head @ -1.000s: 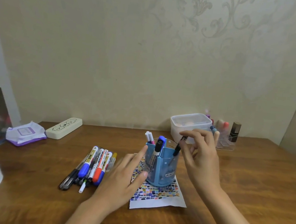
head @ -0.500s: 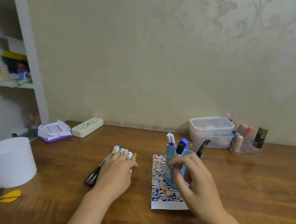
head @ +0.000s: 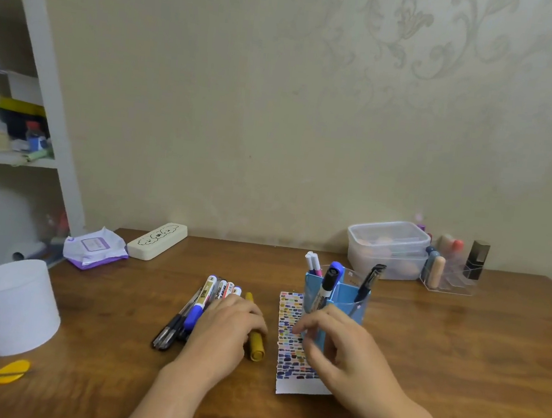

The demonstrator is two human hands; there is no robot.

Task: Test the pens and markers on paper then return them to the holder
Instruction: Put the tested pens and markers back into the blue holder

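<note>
A blue pen holder stands on a paper strip covered in colour swatches. In the holder are a black-capped marker, a black pen and two white-and-pink pens. To the left, a row of markers and pens lies on the table, with a gold marker at its right end. My left hand rests on this row, thumb over the gold marker. My right hand hovers in front of the holder, fingers loosely curled, holding nothing.
A white cylinder and yellow-handled scissors sit at the left. A wipes pack and a cream case lie at the back. A plastic box and a cosmetics organiser stand back right. A shelf rises at left.
My right hand let go of the black pen in the holder and dropped in front of it. My left hand moved from the paper onto the row of markers.
</note>
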